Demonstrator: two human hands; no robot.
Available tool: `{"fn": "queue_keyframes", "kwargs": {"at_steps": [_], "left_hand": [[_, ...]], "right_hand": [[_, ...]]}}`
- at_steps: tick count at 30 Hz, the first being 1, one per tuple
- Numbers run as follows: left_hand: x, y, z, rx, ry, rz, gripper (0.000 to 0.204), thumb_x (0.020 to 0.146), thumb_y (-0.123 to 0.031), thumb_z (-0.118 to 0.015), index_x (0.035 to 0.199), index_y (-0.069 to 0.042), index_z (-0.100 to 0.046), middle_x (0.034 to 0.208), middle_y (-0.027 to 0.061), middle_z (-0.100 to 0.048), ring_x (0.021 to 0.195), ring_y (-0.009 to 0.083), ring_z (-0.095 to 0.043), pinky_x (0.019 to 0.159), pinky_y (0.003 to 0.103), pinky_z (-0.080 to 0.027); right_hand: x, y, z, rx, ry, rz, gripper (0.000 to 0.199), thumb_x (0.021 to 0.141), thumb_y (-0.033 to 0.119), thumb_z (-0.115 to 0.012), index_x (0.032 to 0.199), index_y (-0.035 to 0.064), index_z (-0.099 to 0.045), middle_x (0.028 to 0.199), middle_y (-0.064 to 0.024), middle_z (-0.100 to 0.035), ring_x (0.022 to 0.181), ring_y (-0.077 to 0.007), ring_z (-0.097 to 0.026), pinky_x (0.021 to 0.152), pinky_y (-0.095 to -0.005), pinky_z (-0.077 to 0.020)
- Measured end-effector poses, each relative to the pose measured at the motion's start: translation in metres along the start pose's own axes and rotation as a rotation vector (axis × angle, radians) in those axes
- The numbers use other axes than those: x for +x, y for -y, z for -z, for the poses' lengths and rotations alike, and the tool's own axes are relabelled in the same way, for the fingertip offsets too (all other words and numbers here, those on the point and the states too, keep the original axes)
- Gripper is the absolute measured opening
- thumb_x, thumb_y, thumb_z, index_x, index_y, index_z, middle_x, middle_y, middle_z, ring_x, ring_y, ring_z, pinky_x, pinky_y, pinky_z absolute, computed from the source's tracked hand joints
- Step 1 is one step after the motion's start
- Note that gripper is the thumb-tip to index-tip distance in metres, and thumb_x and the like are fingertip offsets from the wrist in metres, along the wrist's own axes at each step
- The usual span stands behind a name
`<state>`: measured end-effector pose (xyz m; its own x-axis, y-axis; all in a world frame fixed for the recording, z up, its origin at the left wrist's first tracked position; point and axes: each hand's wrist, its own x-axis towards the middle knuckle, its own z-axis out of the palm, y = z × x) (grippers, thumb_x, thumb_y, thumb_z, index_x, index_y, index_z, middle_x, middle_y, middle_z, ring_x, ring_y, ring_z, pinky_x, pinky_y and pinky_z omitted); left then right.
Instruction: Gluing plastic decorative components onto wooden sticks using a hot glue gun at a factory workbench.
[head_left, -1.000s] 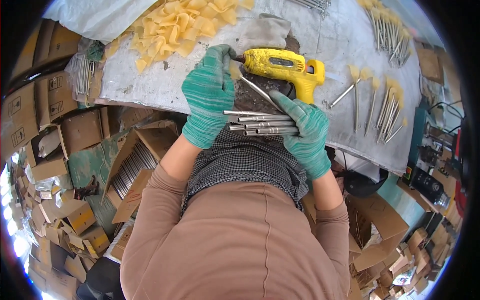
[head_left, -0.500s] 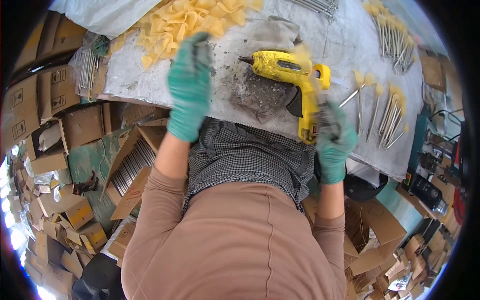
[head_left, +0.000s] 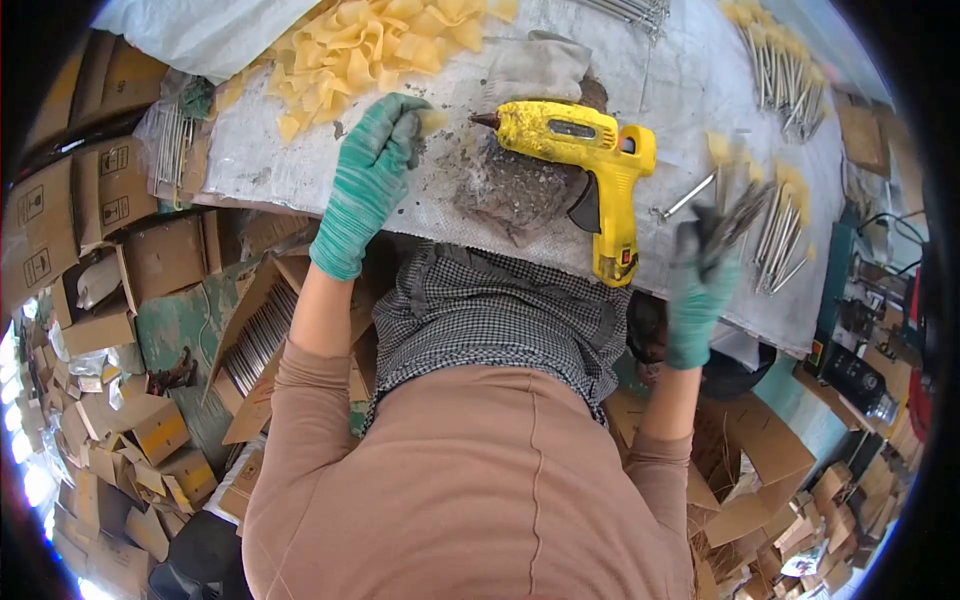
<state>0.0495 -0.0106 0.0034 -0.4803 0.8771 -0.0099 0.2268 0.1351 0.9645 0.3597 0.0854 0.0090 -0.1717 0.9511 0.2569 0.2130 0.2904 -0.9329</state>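
Observation:
In a green-and-grey glove, my left hand (head_left: 372, 165) is closed at the fingertips on a small translucent yellow flap (head_left: 433, 122). To its right, a yellow glue gun (head_left: 560, 132) lies with its nozzle pointing left, above a grey, crusted lump (head_left: 515, 185). My right hand (head_left: 705, 270), gloved the same way, is smeared by motion at the table's near right. It is beside metal rods with yellow flaps on their far ends (head_left: 780, 235). A single rod (head_left: 690, 197) lies just left of its fingers. Whether those blurred fingers hold a rod cannot be made out.
A heap of yellow flaps (head_left: 370, 45) lies at the far left of the table (head_left: 270, 150). A grey cloth (head_left: 540, 68) sits behind the glue gun. More flap-tipped rods (head_left: 785, 80) lie far right, bare rods (head_left: 630, 12) far back. Cardboard boxes (head_left: 150, 255) crowd the left floor.
My right hand has moved right, from beside the glue gun's handle to the rods. A blurred yellow flap above the gun is gone from there. My left hand now shows a flap at its fingertips.

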Motion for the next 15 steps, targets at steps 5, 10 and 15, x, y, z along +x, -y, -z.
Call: {"fn": "queue_keyframes", "kwargs": {"at_steps": [5,10,15], "left_hand": [[0.001,0.002,-0.004,-0.082,0.072,-0.009,0.023,0.100,-0.025,-0.049,0.107,-0.005,-0.059,0.077,-0.0037,-0.053,0.062,0.0030,-0.042,0.056,0.018,-0.036],[0.006,-0.004,-0.008,0.008,0.066,-0.060,0.024,0.100,-0.027,-0.048,0.105,-0.006,-0.059,0.077,-0.0044,-0.052,0.062,0.0031,-0.040,0.056,0.017,-0.035],[0.011,-0.009,-0.014,0.028,0.064,-0.137,0.021,0.100,-0.023,-0.047,0.102,-0.006,-0.059,0.077,-0.0036,-0.050,0.066,0.0050,-0.041,0.060,0.019,-0.037]], "right_hand": [[0.000,0.015,-0.033,-0.390,0.447,0.639,0.026,0.071,0.018,-0.069,0.095,0.0117,-0.061,0.096,-0.0082,-0.066,0.089,-0.0255,-0.065,0.077,-0.0342,-0.0501],[0.011,0.011,-0.045,-0.348,0.639,0.797,0.025,0.073,0.030,-0.064,0.090,0.0122,-0.060,0.106,-0.0075,-0.067,0.098,-0.0276,-0.065,0.084,-0.0389,-0.0489],[0.007,0.009,-0.039,-0.397,0.689,0.771,0.025,0.070,0.030,-0.065,0.089,0.0136,-0.061,0.102,-0.0046,-0.067,0.096,-0.0255,-0.065,0.075,-0.0381,-0.0461]]}}
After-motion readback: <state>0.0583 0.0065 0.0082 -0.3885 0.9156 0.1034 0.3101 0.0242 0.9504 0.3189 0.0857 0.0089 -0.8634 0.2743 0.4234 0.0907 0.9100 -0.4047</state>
